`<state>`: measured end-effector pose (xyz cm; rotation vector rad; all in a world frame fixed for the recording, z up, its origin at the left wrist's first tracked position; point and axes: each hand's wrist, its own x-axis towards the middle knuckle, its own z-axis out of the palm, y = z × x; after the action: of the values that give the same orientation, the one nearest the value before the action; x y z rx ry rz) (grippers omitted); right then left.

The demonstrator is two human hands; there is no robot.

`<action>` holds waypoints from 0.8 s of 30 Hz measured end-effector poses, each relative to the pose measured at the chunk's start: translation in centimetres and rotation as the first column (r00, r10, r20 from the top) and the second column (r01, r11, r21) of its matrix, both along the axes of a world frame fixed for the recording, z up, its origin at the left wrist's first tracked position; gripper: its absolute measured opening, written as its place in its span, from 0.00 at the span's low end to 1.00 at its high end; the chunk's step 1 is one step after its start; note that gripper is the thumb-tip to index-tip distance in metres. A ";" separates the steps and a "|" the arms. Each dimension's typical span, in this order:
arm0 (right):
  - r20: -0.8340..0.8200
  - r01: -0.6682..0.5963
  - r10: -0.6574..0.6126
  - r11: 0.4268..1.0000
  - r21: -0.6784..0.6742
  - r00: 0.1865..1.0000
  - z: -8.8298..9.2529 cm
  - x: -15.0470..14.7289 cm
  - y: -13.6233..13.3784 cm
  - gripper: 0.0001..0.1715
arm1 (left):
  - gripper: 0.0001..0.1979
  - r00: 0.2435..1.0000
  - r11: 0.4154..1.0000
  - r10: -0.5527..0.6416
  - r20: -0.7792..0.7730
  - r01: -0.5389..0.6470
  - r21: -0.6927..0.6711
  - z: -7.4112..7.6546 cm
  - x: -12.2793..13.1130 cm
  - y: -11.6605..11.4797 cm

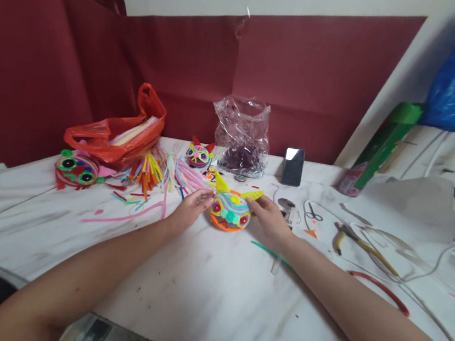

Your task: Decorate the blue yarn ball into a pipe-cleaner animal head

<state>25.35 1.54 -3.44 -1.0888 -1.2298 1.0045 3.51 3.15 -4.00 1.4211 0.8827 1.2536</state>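
A round, multicoloured craft head (231, 211) with yellow ears, red eyes and an orange lower rim rests on the marble-patterned table (196, 288). My left hand (192, 209) is at its left side, fingertips against the edge near the left ear. From the right, my right hand (270, 218) pinches the head near the base of the right ear. Both hands hold the head between them. A green pipe cleaner (263, 248) lies close to my right forearm.
Two similar heads (76, 169) (199, 154), a red bag (115, 137) and bundled pipe cleaners (148, 174) are left and behind. A clear bag (243, 139) and phone (293, 167) stand at the back. Scissors (314, 213), pliers (367, 248) and cables lie right.
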 end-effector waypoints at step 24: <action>-0.284 -0.231 0.260 0.964 0.130 0.923 8.2 1.4 -3.0 0.17 | 0.11 0.996 0.998 -0.053 0.065 0.055 -0.015 10.4 1.9 -2.0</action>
<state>26.78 -1.50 4.72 -0.6872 -1.1682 1.2402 5.42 1.15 6.44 1.3748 0.8038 1.2423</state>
